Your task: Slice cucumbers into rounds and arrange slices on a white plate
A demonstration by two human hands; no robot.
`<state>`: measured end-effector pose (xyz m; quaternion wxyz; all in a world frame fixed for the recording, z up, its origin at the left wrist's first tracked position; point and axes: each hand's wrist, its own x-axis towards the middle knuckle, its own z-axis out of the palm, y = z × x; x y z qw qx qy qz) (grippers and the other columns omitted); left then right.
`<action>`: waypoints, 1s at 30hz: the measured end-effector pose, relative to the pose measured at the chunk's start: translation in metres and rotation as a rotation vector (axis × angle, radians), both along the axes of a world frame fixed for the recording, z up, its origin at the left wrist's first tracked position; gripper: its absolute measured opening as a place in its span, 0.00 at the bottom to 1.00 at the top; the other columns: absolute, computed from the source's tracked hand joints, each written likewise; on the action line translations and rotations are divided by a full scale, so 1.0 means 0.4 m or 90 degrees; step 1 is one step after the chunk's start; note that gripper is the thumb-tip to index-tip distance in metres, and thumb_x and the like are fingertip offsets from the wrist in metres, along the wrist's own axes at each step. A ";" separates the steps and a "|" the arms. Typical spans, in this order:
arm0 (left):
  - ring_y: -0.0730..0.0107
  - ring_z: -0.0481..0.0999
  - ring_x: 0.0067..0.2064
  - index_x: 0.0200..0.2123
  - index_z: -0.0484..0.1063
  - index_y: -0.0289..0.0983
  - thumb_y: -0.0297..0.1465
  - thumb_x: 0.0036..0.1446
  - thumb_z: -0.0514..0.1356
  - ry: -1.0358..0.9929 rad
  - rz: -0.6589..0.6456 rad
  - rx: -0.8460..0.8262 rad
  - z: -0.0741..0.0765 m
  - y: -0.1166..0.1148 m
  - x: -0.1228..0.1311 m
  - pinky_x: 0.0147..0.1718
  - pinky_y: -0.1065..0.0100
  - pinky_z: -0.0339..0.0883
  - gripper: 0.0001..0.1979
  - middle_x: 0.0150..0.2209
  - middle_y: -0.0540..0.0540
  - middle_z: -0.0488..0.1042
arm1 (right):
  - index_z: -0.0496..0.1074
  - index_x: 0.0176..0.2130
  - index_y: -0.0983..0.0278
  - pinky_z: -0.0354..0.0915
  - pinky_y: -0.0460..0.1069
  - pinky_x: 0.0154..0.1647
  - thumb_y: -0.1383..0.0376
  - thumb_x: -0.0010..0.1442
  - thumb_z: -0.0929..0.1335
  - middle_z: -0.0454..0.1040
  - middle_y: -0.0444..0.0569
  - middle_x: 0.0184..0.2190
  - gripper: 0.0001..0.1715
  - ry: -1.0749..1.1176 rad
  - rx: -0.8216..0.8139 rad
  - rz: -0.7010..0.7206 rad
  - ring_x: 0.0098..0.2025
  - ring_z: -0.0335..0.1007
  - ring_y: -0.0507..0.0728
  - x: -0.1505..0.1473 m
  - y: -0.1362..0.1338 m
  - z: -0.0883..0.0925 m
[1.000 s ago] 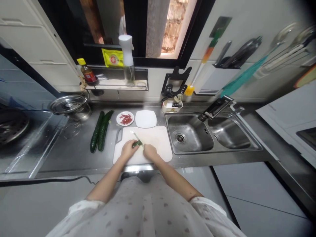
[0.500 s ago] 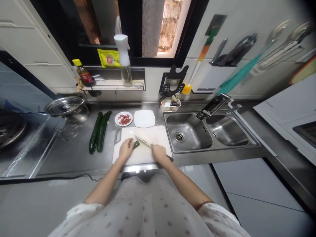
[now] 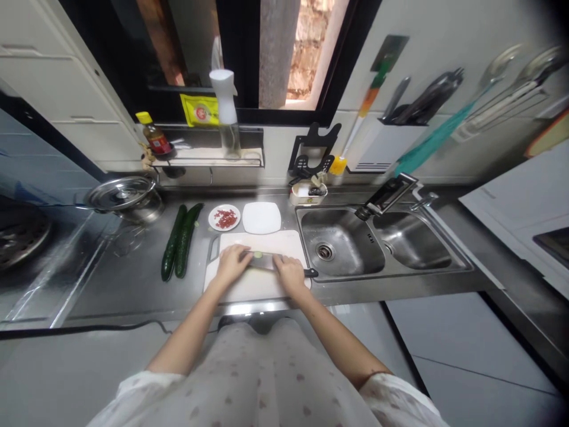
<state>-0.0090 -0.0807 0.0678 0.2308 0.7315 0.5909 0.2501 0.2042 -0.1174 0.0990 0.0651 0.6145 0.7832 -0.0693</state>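
A kitchen knife (image 3: 265, 262) lies crosswise just over the white cutting board (image 3: 253, 290), its broad blade turned flat and its black handle pointing right. My right hand (image 3: 290, 275) is closed on the knife where blade meets handle, with the handle sticking out beyond it. Closed at the other end of the blade is my left hand (image 3: 233, 264), its fingertips against the metal. A small pale green cucumber piece (image 3: 258, 254) shows at the blade's upper edge between both hands. Whether it rests on the blade or the board I cannot tell.
Two whole cucumbers (image 3: 181, 242) lie left of the board. Behind it stand a plate of chopped red bits (image 3: 224, 218) and a white square plate (image 3: 261, 217). The double sink (image 3: 342, 270) is on the right, a lidded steel pot (image 3: 133, 198) at far left.
The knife has turned from slanting with a narrow edge to lying flat and crosswise. My left hand has shifted from the dark green cucumber piece to the blade's end.
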 end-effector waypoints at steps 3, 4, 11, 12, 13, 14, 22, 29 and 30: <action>0.59 0.72 0.49 0.44 0.76 0.42 0.42 0.58 0.58 0.010 -0.045 -0.036 0.003 -0.007 0.024 0.52 0.59 0.60 0.15 0.45 0.44 0.77 | 0.64 0.58 0.61 0.54 0.52 0.45 0.67 0.67 0.57 0.74 0.55 0.43 0.22 -0.003 0.031 0.018 0.46 0.67 0.58 0.003 -0.015 -0.006; 0.59 0.72 0.49 0.44 0.77 0.42 0.41 0.58 0.58 0.004 -0.050 -0.046 0.000 -0.009 0.030 0.51 0.60 0.61 0.15 0.44 0.44 0.77 | 0.65 0.58 0.60 0.54 0.52 0.45 0.67 0.67 0.57 0.74 0.55 0.42 0.22 -0.007 0.037 0.019 0.45 0.67 0.58 0.005 -0.021 -0.009; 0.68 0.74 0.37 0.35 0.75 0.39 0.34 0.52 0.63 -0.105 -0.044 -0.107 -0.028 -0.005 0.052 0.39 0.68 0.64 0.07 0.35 0.49 0.78 | 0.67 0.56 0.62 0.53 0.51 0.43 0.67 0.66 0.60 0.74 0.55 0.39 0.20 -0.010 0.057 0.065 0.43 0.66 0.58 0.015 -0.043 -0.029; 0.69 0.74 0.36 0.33 0.75 0.38 0.33 0.51 0.63 -0.123 -0.040 -0.103 -0.028 -0.003 0.054 0.38 0.69 0.64 0.06 0.34 0.49 0.78 | 0.67 0.56 0.62 0.53 0.51 0.43 0.67 0.66 0.60 0.74 0.55 0.39 0.20 -0.010 0.055 0.064 0.43 0.66 0.58 0.016 -0.041 -0.030; 0.69 0.74 0.35 0.32 0.74 0.38 0.32 0.50 0.63 -0.140 -0.033 -0.096 -0.028 0.000 0.054 0.37 0.69 0.64 0.05 0.33 0.50 0.77 | 0.67 0.56 0.62 0.53 0.51 0.43 0.67 0.65 0.60 0.74 0.54 0.39 0.20 -0.010 0.053 0.060 0.43 0.66 0.58 0.016 -0.039 -0.031; 0.70 0.73 0.35 0.31 0.74 0.38 0.32 0.50 0.63 -0.156 -0.019 -0.088 -0.028 0.002 0.054 0.37 0.70 0.64 0.04 0.32 0.50 0.77 | 0.67 0.56 0.62 0.53 0.51 0.43 0.67 0.65 0.61 0.74 0.54 0.39 0.20 -0.011 0.050 0.054 0.43 0.67 0.58 0.016 -0.037 -0.031; 0.70 0.74 0.31 0.30 0.73 0.36 0.35 0.49 0.63 -0.281 0.313 -0.104 -0.102 0.075 -0.040 0.32 0.71 0.65 0.08 0.28 0.48 0.76 | 0.67 0.57 0.61 0.55 0.50 0.43 0.67 0.63 0.62 0.74 0.53 0.40 0.23 -0.016 0.017 -0.011 0.43 0.68 0.58 0.050 -0.029 -0.038; 0.67 0.76 0.35 0.35 0.76 0.38 0.36 0.50 0.64 -0.156 0.467 -0.161 -0.155 0.144 -0.114 0.34 0.70 0.63 0.09 0.33 0.47 0.79 | 0.66 0.58 0.59 0.56 0.48 0.43 0.67 0.59 0.65 0.75 0.50 0.40 0.26 0.008 0.005 -0.052 0.43 0.69 0.56 0.091 -0.040 -0.075; 0.66 0.76 0.35 0.35 0.76 0.38 0.35 0.51 0.63 -0.141 0.463 -0.163 -0.156 0.152 -0.116 0.35 0.70 0.63 0.09 0.33 0.47 0.79 | 0.66 0.58 0.58 0.56 0.48 0.43 0.67 0.59 0.65 0.75 0.49 0.40 0.27 0.012 0.003 -0.054 0.43 0.69 0.56 0.093 -0.042 -0.078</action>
